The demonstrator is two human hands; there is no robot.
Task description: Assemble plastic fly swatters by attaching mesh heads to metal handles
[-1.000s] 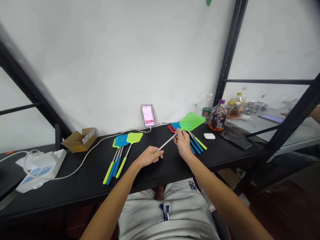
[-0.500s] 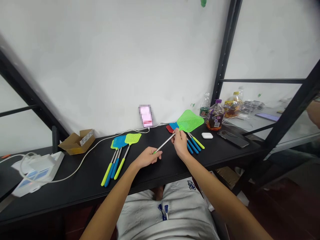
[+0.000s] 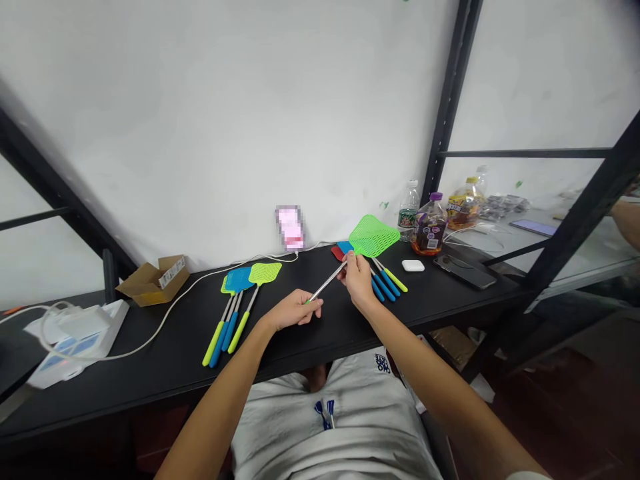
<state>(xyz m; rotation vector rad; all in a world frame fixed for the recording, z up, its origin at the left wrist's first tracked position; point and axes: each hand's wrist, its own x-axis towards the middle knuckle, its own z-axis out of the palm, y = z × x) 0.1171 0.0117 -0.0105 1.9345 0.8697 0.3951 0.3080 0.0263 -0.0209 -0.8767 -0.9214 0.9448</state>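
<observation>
Between my hands is a green fly swatter (image 3: 374,236), its metal shaft slanting up to the right above the black desk. My left hand (image 3: 295,310) is closed around the handle, which it mostly hides. Just below the perforated head, my right hand (image 3: 358,275) pinches the shaft. Several swatters with blue and yellow-green handles lie in a group (image 3: 240,280) on the left. Behind my right hand lies another group (image 3: 384,285), with red and blue heads partly covered by the green one.
A phone (image 3: 290,229) on a white cable leans against the wall. To the right are a white case (image 3: 413,265), a dark phone (image 3: 465,272), a clear bottle (image 3: 409,207) and a purple-capped bottle (image 3: 431,227). An open cardboard box (image 3: 155,280) and a power strip (image 3: 85,340) are at left.
The green swatter's head has turned slightly and shifted a little left. Both hands keep their hold on it. The whole view has moved slightly.
</observation>
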